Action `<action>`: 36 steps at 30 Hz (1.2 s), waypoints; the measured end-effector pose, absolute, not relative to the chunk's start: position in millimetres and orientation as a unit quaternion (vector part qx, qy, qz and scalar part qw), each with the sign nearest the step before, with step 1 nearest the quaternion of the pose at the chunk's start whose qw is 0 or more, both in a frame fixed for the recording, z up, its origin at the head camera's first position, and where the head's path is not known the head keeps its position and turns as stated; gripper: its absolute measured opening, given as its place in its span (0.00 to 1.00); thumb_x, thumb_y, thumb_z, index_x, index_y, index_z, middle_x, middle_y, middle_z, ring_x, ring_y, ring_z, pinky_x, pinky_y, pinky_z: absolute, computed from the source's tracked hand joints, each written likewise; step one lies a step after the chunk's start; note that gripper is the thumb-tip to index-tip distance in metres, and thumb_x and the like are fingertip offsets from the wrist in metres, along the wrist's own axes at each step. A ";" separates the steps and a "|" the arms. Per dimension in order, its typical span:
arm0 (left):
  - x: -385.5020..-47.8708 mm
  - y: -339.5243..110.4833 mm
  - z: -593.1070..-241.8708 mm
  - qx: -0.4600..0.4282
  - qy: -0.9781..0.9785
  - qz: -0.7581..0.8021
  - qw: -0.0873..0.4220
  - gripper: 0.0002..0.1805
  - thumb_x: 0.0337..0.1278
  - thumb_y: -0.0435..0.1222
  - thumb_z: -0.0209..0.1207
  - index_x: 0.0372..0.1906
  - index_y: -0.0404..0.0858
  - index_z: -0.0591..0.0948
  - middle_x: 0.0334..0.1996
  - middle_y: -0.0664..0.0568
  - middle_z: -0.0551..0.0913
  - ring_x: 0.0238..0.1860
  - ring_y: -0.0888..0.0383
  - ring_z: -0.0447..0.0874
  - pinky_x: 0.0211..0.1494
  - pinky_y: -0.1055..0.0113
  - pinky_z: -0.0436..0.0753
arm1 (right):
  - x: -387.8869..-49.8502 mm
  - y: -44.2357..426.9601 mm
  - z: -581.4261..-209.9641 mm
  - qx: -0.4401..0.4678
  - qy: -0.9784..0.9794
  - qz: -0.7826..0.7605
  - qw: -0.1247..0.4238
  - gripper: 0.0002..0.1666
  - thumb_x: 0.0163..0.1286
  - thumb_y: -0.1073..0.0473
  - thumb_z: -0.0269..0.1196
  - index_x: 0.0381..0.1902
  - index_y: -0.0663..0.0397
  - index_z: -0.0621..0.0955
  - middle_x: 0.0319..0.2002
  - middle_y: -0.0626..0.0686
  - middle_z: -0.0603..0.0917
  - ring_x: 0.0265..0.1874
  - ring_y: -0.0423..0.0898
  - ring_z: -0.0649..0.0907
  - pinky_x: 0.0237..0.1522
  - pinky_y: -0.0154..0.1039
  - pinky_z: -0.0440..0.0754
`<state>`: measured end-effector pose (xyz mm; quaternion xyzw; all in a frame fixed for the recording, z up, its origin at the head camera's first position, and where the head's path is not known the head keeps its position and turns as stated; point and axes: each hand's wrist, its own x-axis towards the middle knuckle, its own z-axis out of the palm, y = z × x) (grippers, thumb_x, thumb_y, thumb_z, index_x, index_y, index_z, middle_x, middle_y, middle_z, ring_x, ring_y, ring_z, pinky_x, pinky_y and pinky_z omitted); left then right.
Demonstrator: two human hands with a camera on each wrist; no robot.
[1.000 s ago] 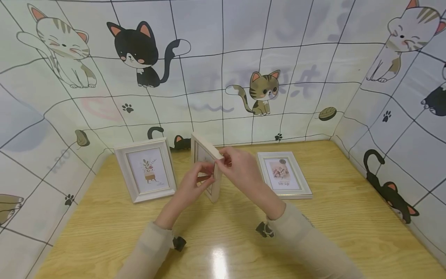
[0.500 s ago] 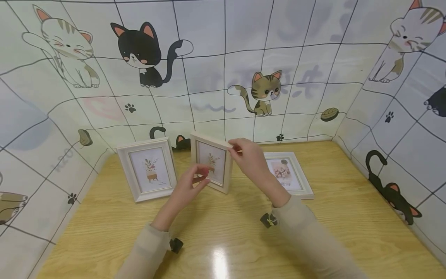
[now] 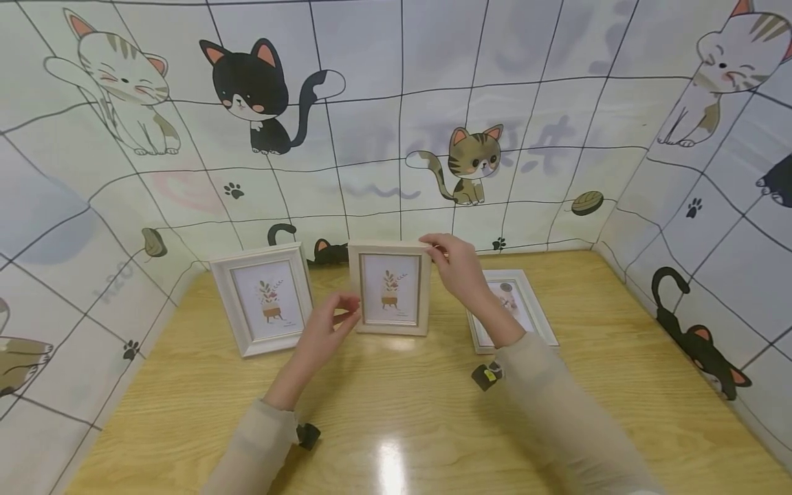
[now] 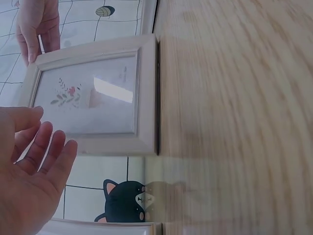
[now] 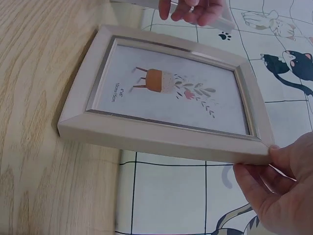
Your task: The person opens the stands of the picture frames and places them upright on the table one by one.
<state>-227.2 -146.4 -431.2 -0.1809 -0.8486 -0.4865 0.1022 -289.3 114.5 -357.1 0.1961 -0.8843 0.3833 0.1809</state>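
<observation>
Evidently, the right hand has the upper right corner of a cream rectangular picture frame between its thumb and fingers, a little right of the middle of the head view. That frame stands upright on a pale yellow wood-grain table, its face turned to the camera. Behind its clear front is a white print of a leafy plant in a brown, legged pot. The left hand is by the lower left edge of the cream frame, thumb and fingers relaxed and spread apart, pinching nothing; in the right wrist view a gap shows between its fingertips and the frame.

Left of centre in the head view, a larger white picture frame with a similar plant print leans back, slightly askew, its lower right side just beside the left hand. Right of centre, a white picture frame with a pink flower print lies flat on the table, partly covered by the right forearm.

Beige sleeves come in from the bottom edge, a small black device at each wrist. Across the top and both sides runs a white sheet with black grid lines, printed with cartoon cats and paw prints.
</observation>
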 end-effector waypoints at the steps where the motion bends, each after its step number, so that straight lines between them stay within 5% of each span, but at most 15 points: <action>1: -227.4 -147.1 -431.6 -0.178 -0.849 -0.487 0.103 0.12 0.66 0.29 0.59 0.52 0.33 0.77 0.48 0.42 0.82 0.53 0.47 0.81 0.59 0.54 0.86 | -290.8 115.5 -357.4 0.197 -0.884 0.385 0.178 0.15 0.76 0.62 0.57 0.56 0.59 0.82 0.48 0.59 0.87 0.40 0.52 0.85 0.37 0.43 0.84; 15: -226.0 -155.4 -434.1 -0.165 -0.857 -0.477 0.101 0.13 0.66 0.29 0.60 0.53 0.34 0.77 0.47 0.43 0.83 0.52 0.49 0.82 0.57 0.58 0.87 | -310.8 128.0 -351.5 0.196 -0.889 0.401 0.099 0.17 0.78 0.60 0.54 0.59 0.55 0.81 0.54 0.59 0.85 0.39 0.55 0.82 0.39 0.43 0.80; 36: -221.8 -165.8 -439.9 -0.158 -0.852 -0.488 0.101 0.12 0.64 0.28 0.61 0.51 0.32 0.77 0.45 0.41 0.83 0.49 0.47 0.83 0.55 0.57 0.88 | -318.2 130.6 -350.6 0.212 -0.893 0.392 0.070 0.19 0.80 0.59 0.51 0.62 0.56 0.79 0.59 0.59 0.82 0.47 0.54 0.85 0.49 0.49 0.86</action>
